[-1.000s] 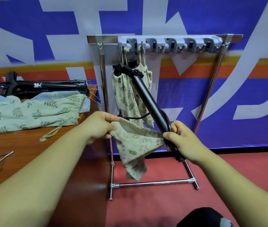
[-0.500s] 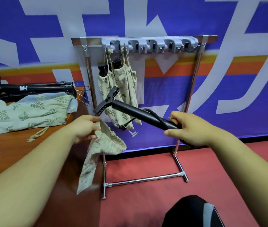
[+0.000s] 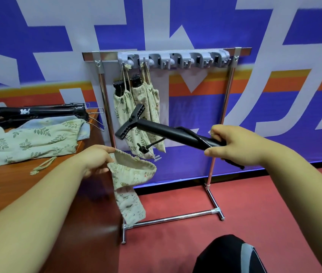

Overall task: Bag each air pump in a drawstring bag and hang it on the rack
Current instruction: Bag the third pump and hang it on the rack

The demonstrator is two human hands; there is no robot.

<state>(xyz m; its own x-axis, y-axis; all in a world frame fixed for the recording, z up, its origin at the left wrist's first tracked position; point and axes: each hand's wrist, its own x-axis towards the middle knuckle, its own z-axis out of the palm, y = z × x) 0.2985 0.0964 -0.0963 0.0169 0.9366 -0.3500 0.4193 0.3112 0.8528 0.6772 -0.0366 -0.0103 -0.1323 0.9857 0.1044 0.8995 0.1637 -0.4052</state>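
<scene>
1. The fingers (image 3: pixel 212 153) of the right hand (image 3: pixel 235 146) are clenched around the black barrel of the air pump (image 3: pixel 172 133), near its foot end. One second ago this pump stood steeply, with the handle high in front of the rack; now it lies almost level, and its T-handle (image 3: pixel 130 122) points to the left, toward the other hand.

2. The fingers (image 3: pixel 107 149) of the left hand (image 3: pixel 95 160) pinch the gathered rim of the drawstring bag (image 3: pixel 130 174). Before, both hands held the bag together at the pump and its mouth was crushed. Now only the left hand holds it, the mouth stands open like a small pocket, and the rest of the cloth hangs down freely.

3. The handle is above the open mouth and a little behind it, but it is not yet inside. The pump's hose (image 3: pixel 152 143) dangles between them.

4. I judge that the person has turned the pump to put the handle end in first. The next move is probably to slide the bag over the handle, and the loose hose could catch on the rim.

5. Further out, two bagged pumps (image 3: pixel 136 107) already hang on the left hooks of the rack (image 3: pixel 175 58); the other hooks are free.

6. On the table (image 3: pixel 18 184) at the left lie more leaf-print bags (image 3: pixel 28 140) and more black pumps (image 3: pixel 34 112), so several rounds remain.
</scene>
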